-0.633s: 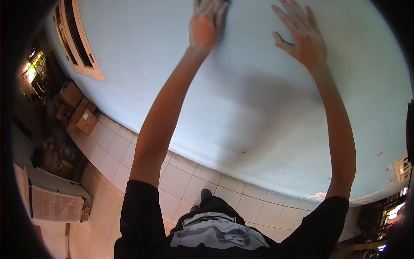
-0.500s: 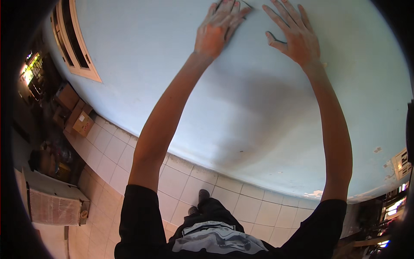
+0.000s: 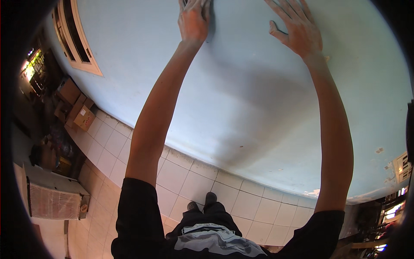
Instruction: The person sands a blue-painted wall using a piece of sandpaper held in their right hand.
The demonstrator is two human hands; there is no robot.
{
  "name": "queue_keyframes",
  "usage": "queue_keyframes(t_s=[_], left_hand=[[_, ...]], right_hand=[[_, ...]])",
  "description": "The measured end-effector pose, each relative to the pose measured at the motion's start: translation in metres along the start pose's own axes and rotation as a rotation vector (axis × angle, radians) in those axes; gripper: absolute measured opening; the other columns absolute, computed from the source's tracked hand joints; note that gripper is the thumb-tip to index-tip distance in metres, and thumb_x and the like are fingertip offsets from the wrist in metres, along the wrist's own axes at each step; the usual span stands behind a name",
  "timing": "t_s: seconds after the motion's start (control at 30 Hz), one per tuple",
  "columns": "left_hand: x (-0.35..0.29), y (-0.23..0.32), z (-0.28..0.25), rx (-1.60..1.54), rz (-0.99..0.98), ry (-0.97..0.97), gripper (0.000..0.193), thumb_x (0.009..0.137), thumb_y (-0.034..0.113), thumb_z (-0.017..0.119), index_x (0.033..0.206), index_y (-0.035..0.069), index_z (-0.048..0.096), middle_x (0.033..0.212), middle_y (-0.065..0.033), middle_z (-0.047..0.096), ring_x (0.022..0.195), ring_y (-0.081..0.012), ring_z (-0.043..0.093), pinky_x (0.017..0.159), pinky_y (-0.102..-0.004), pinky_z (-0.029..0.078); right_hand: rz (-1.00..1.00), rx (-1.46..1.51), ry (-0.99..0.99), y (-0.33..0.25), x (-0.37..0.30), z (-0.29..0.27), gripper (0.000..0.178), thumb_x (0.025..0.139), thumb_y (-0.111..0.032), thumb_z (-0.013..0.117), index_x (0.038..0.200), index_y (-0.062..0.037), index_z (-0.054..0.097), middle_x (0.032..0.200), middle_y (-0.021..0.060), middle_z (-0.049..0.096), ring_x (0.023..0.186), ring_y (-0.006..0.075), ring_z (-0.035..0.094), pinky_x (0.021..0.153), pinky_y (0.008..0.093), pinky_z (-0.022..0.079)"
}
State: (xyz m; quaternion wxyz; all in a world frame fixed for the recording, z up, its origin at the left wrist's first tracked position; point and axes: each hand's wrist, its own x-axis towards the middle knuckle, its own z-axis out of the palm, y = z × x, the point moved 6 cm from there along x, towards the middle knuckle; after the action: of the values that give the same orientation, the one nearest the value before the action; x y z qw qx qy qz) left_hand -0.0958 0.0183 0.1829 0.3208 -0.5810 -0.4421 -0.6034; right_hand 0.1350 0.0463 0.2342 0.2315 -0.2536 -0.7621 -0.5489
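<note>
I face a pale blue wall (image 3: 241, 86) with both arms raised. My left hand (image 3: 194, 20) lies against the wall near the top edge of the view, fingers close together. A small dark patch shows at its fingertips, and I cannot tell whether it is an object or shadow. My right hand (image 3: 298, 29) rests flat on the wall to the right, fingers spread, thumb out, holding nothing. My black short sleeves, dark trousers and shoes (image 3: 205, 202) show at the bottom.
White floor tiles (image 3: 181, 181) run along the wall's foot. A cream window frame (image 3: 75, 39) is set in the wall at the left. Cardboard boxes (image 3: 77, 110) and a grey appliance (image 3: 51, 196) stand at the left, and cluttered shelves (image 3: 390, 211) at the far right.
My left hand has slid a little to the left along the wall and its fingers have drawn closer together. My right hand has stayed almost where it was.
</note>
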Motion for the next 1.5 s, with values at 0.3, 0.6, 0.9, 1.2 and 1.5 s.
queue_keyframes(t_s=[0.3,0.6,0.9,1.2,1.5], left_hand=[[-0.010,0.016,0.012,-0.012,0.185,-0.110,0.043,0.108,0.016,0.041,0.149,0.010,0.052,0.159,-0.0158,0.043,0.152,-0.0340,0.033,0.126,-0.0571,0.016],[-0.018,0.029,0.024,0.014,0.291,-0.273,0.043,0.107,0.019,0.045,0.149,0.008,0.051,0.159,-0.0187,0.042,0.152,-0.0357,0.031,0.128,-0.0536,0.014],[-0.025,0.022,0.031,0.200,0.240,-0.202,0.047,0.104,0.007,0.045,0.151,0.008,0.048,0.161,-0.0199,0.037,0.152,-0.0371,0.029,0.127,-0.0567,0.016],[0.022,0.024,0.015,-0.142,0.119,-0.060,0.044,0.104,0.007,0.047,0.148,0.009,0.050,0.164,-0.0179,0.033,0.153,-0.0352,0.029,0.125,-0.0582,0.021],[-0.051,0.020,0.038,0.264,0.353,-0.235,0.045,0.108,0.016,0.042,0.152,0.009,0.046,0.163,-0.0156,0.037,0.153,-0.0348,0.030,0.126,-0.0540,0.023]], right_hand=[[-0.019,0.004,0.053,-0.002,0.003,0.000,0.085,0.086,-0.050,0.072,0.158,-0.0219,0.036,0.166,0.0023,0.031,0.155,0.0216,0.023,0.131,0.0455,0.012],[0.020,0.076,0.017,-0.001,0.005,-0.002,0.082,0.086,-0.047,0.072,0.156,-0.0218,0.040,0.165,0.0009,0.032,0.154,0.0207,0.024,0.131,0.0447,0.014],[0.010,0.067,0.051,0.001,0.003,-0.006,0.081,0.086,-0.047,0.072,0.156,-0.0219,0.040,0.165,0.0012,0.033,0.154,0.0205,0.025,0.131,0.0440,0.015],[0.003,0.038,0.066,-0.003,0.006,-0.006,0.083,0.086,-0.048,0.073,0.157,-0.0218,0.039,0.164,0.0011,0.033,0.154,0.0207,0.026,0.131,0.0438,0.015],[0.001,0.042,0.052,-0.004,0.007,-0.004,0.083,0.087,-0.051,0.071,0.156,-0.0202,0.039,0.164,0.0025,0.033,0.154,0.0217,0.025,0.131,0.0442,0.015]])
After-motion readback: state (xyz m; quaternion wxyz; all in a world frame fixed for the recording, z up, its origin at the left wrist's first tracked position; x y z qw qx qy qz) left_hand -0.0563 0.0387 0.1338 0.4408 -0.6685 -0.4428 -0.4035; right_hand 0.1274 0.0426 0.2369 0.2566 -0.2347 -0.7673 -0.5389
